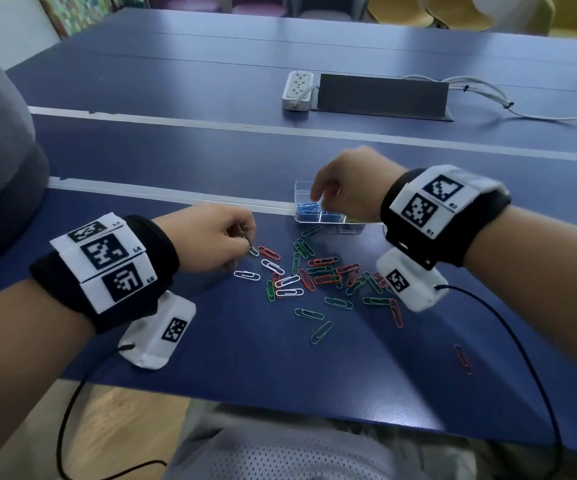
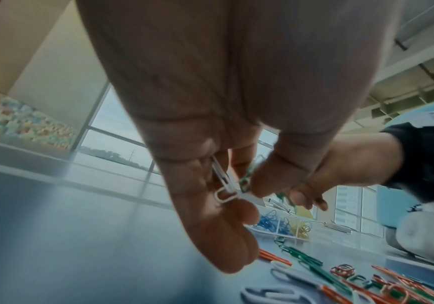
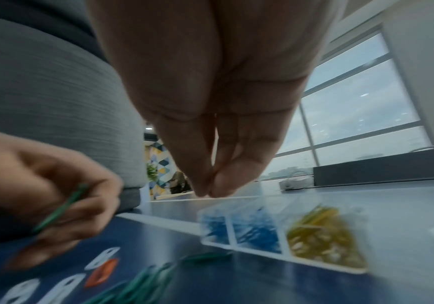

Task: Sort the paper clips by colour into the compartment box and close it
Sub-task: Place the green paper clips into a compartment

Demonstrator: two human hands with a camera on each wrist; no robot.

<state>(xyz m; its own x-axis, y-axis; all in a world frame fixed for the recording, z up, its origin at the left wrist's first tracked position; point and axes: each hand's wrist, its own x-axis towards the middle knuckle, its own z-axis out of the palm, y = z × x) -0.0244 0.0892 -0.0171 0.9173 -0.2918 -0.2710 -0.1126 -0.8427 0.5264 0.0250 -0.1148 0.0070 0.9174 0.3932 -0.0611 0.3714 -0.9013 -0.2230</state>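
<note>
A clear compartment box (image 1: 300,184) stands open on the blue table, with blue clips (image 1: 308,207) in its near-left compartments and yellow clips (image 3: 322,236) in the one beside them. My right hand (image 1: 315,199) hangs over the blue side, fingers straight and pointing down. Its thumb and fingertip touch (image 3: 208,194), and nothing shows between them. My left hand (image 1: 247,242) is low at the left end of the loose pile (image 1: 321,275) of red, green and white clips. It pinches a white clip (image 2: 225,189) and a green clip (image 2: 247,179) in curled fingers.
One red clip (image 1: 463,359) lies alone near the front right. A white power strip (image 1: 297,90) and a grey cable box (image 1: 382,95) sit far back. Black wrist cables hang over the table's front edge (image 1: 280,407).
</note>
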